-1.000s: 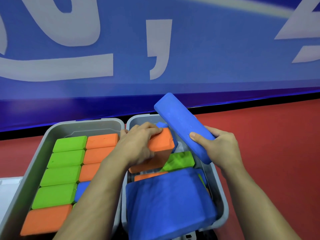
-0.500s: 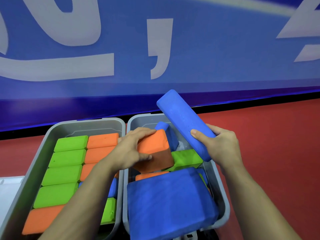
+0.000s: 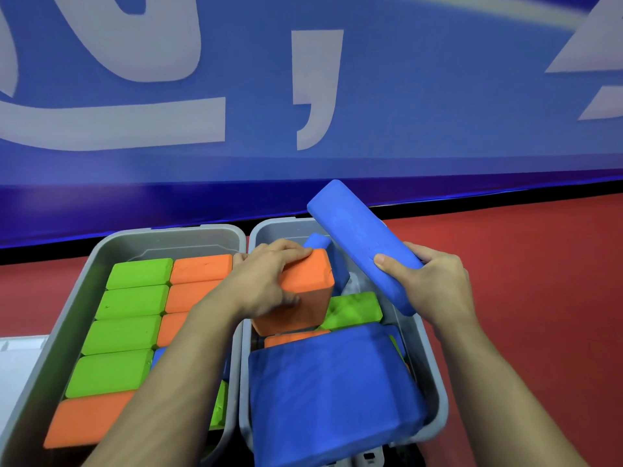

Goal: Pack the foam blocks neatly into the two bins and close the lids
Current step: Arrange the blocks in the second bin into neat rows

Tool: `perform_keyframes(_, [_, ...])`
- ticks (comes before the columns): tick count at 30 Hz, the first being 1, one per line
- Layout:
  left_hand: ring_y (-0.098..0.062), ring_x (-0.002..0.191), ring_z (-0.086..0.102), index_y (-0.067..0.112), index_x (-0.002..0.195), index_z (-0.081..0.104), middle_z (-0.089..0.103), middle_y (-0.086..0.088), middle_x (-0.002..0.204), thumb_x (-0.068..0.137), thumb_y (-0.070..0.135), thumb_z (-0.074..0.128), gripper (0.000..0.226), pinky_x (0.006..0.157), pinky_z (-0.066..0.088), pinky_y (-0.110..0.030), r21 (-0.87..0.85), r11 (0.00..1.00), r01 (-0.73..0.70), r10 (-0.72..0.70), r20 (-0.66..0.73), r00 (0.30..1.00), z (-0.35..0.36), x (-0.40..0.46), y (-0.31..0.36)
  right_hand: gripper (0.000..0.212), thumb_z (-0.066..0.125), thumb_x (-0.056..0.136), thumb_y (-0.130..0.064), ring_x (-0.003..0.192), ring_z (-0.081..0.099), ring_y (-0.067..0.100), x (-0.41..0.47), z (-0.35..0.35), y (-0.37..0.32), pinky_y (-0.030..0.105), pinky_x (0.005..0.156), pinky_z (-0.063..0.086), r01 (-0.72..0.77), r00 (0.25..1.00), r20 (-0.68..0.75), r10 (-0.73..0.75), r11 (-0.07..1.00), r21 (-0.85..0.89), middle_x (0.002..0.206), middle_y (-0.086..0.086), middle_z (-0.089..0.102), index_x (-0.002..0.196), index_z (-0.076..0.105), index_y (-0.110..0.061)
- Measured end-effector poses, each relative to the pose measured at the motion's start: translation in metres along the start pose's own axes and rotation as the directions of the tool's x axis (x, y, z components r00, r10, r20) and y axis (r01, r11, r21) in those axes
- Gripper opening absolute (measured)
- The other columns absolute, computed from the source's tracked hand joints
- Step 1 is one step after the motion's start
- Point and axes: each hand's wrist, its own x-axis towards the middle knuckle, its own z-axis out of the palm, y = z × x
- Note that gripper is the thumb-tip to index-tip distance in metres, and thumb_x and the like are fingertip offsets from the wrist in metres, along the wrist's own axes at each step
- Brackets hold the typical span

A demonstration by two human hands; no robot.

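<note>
Two grey bins stand side by side on the red floor. The left bin (image 3: 101, 264) holds rows of green and orange foam blocks lying flat. In the right bin (image 3: 435, 375) a large blue block (image 3: 333, 396) lies tilted across the near end, with a green block (image 3: 354, 310) and other blocks beneath. My left hand (image 3: 266, 281) grips an orange block (image 3: 300, 298) tilted over the right bin's left side. My right hand (image 3: 435, 288) holds a long blue block (image 3: 360, 241) slanting up above the bin's far right.
A blue banner wall (image 3: 303, 96) with white lettering stands just behind the bins. Red floor (image 3: 539, 298) stretches to the right. A white lid (image 3: 17, 358) lies at the left edge beside the left bin.
My left hand has tipped the orange block more upright and drawn it slightly left and down. The blue block in my right hand has lifted slightly.
</note>
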Motion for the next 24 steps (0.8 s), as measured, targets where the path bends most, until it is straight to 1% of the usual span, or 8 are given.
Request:
perform_keyframes(2, [-0.013,0.135,0.033,0.045,0.151,0.035,0.033,0.025,0.147,0.077,0.038,0.081,0.087,0.104,0.024,-0.046,0.037,0.999,-0.016,0.016,0.011,1.000,-0.002,0.000,0.005,0.029,0.081,0.071,-0.056,0.079,0.069,0.021,0.000,0.000,-0.001,0.043,0.074,0.058,0.001,1.000,0.004,-0.001,1.000,0.002,0.078,-0.009,0.074,0.093,0.077,-0.037])
perform_keyframes(6, [-0.012,0.132,0.034,0.047,0.149,0.034,0.033,0.025,0.147,0.077,0.036,0.079,0.086,0.100,0.022,-0.041,0.094,0.994,-0.047,0.049,-0.020,0.999,-0.004,0.002,0.018,0.032,0.080,0.071,-0.057,0.080,0.069,0.019,0.002,0.000,-0.001,0.043,0.075,0.058,0.004,1.000,-0.007,-0.004,1.000,0.000,0.079,-0.011,0.074,0.096,0.077,-0.037])
perform_keyframes(9, [-0.015,0.136,0.032,0.047,0.151,0.026,0.032,0.018,0.147,0.077,0.035,0.078,0.091,0.109,0.022,-0.048,0.114,0.993,0.013,-0.016,0.022,1.000,0.001,0.002,0.019,0.036,0.079,0.072,-0.058,0.083,0.068,0.021,0.001,-0.002,-0.001,0.042,0.077,0.058,-0.005,1.000,-0.001,0.005,0.999,-0.045,0.082,-0.011,0.074,0.102,0.076,-0.038])
perform_keyframes(12, [-0.018,0.139,0.027,0.043,0.155,0.015,0.030,0.011,0.146,0.078,0.037,0.076,0.099,0.115,0.017,-0.052,0.130,0.987,0.095,-0.103,0.058,0.993,0.010,0.002,0.014,0.039,0.078,0.074,-0.058,0.087,0.066,0.028,0.000,-0.006,0.000,0.043,0.078,0.057,-0.008,1.000,0.007,0.009,0.984,-0.176,0.089,-0.005,0.074,0.104,0.075,-0.035])
perform_keyframes(15, [-0.018,0.139,0.031,0.046,0.152,0.018,0.037,0.009,0.142,0.076,0.045,0.078,0.097,0.117,0.013,-0.055,0.120,0.985,0.124,-0.131,0.048,0.990,0.011,0.002,0.010,0.036,0.080,0.073,-0.057,0.091,0.068,0.028,-0.002,-0.015,0.001,0.043,0.081,0.056,0.003,1.000,-0.003,-0.003,0.987,-0.162,0.094,-0.005,0.076,0.104,0.076,-0.038])
perform_keyframes(18, [-0.018,0.136,0.037,0.047,0.146,0.028,0.042,0.014,0.141,0.069,0.052,0.082,0.094,0.114,0.020,-0.062,0.021,0.982,0.189,-0.189,0.027,0.982,0.009,-0.001,-0.002,0.032,0.084,0.073,-0.049,0.089,0.070,0.017,-0.003,-0.027,-0.004,0.038,0.083,0.056,0.033,0.999,0.010,-0.032,0.998,-0.049,0.089,-0.014,0.076,0.102,0.078,-0.036])
perform_keyframes(21, [-0.021,0.127,0.051,0.046,0.145,0.033,0.052,0.012,0.138,0.053,0.060,0.083,0.106,0.105,0.043,-0.052,-0.216,0.956,0.200,-0.216,-0.053,0.975,0.003,-0.006,-0.023,0.037,0.090,0.069,-0.039,0.092,0.069,-0.002,-0.003,-0.054,-0.005,0.032,0.090,0.054,0.096,0.994,0.046,-0.097,0.995,0.030,0.094,-0.024,0.074,0.104,0.079,-0.032])
perform_keyframes(24, [-0.020,0.124,0.054,0.033,0.149,0.038,0.054,0.005,0.141,0.064,0.035,0.092,0.101,0.105,0.044,-0.038,-0.389,0.904,0.177,-0.294,-0.267,0.918,-0.011,-0.011,-0.035,0.050,0.092,0.061,-0.038,0.097,0.061,-0.020,-0.007,-0.086,0.001,0.019,0.096,0.046,0.202,0.974,0.115,-0.197,0.979,-0.029,0.103,-0.027,0.070,0.108,0.078,-0.031])
